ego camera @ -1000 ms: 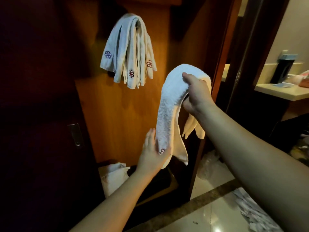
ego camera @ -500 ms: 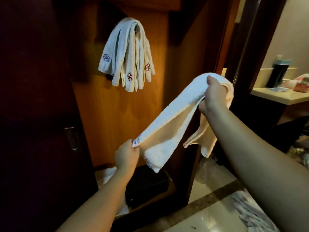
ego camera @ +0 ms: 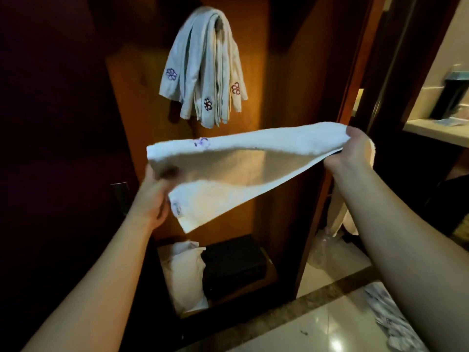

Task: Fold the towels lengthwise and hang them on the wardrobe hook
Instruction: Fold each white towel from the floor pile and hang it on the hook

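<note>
We hold the towel [ego camera: 243, 171] stretched between our two hands in front of the open wardrobe, its long axis running nearly level from left to right, rising a little toward the right. It is folded roughly in half along that length, though at the left end the two layers gape and the lower corner hangs down loose.

Our right hand [ego camera: 355, 151] grips the right end, thumb on top and fingers curled under the bunched cloth, with a tail of towel hanging down behind the wrist. Our left hand [ego camera: 152, 196] is at the left end, below the upper fold; it is blurred, and its fingers seem to pinch the inner layer, but we cannot tell exactly how they close.

The hung towels [ego camera: 203, 67] drape over the hook at the top of the wardrobe back panel, above the towel and a little left of its middle. The hook itself is hidden under them. So the target lies up and away from both hands, and the left hand sits more nearly beneath it.

We judge that the loose left corner needs to be brought level with the upper edge first, then the towel's middle lifted over the hook, so both ends hang down.

A white bag [ego camera: 185, 273] and a dark box [ego camera: 233, 265] sit on the wardrobe floor below.
</note>
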A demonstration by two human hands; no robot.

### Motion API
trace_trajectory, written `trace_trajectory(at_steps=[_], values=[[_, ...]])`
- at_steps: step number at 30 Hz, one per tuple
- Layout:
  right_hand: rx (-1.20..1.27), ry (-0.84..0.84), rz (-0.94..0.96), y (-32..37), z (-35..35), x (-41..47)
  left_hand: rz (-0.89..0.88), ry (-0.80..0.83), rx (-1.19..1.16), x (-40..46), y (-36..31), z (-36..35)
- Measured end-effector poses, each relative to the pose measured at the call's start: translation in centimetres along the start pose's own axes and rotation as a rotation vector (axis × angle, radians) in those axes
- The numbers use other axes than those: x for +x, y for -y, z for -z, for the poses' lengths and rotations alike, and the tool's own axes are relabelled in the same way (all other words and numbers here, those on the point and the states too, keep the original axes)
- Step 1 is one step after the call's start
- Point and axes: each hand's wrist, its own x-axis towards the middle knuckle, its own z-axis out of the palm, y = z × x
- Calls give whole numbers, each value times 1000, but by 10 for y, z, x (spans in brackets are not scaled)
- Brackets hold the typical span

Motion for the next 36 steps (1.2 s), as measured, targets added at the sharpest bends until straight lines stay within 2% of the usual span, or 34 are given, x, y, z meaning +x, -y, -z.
trace_trajectory(at_steps=[2, 3, 5, 7, 10, 17, 20, 23, 27, 29, 31, 34, 36], values=[[6, -3, -25, -2, 4, 5, 165, 105, 198, -12, 16, -2], [-9, -7, -40, -3, 8, 7, 195, 106, 262, -16, 21, -1], [-50, -18, -62, -6, 17, 11, 154, 20, 254, -16, 18, 1], [-84, -33, -81, -10, 26, 16, 91, -42, 134, -13, 8, 5], [-116, -66, -102, -16, 36, 23, 68, -3, -23, -15, 1, 4], [-109, -115, -157, -25, 53, 32, 67, 27, 33, -19, -1, 5], [-118, -82, -152, -19, 52, 34, 51, 46, 180, -22, -8, 10], [-153, -31, -149, -13, 50, 34, 29, 22, 175, -23, -11, 14], [-132, 15, -186, -14, 54, 30, 153, 63, 99, -31, -2, 15], [-116, 31, -207, -16, 60, 27, 268, 102, -23, -36, 3, 18], [-93, 47, -220, -20, 66, 24, 384, 56, -124, -40, 10, 17], [-72, 77, -228, -22, 71, 21, 525, -48, -35, -47, 25, 12], [-48, 96, -233, -20, 71, 20, 567, -18, 23, -51, 35, 10]])
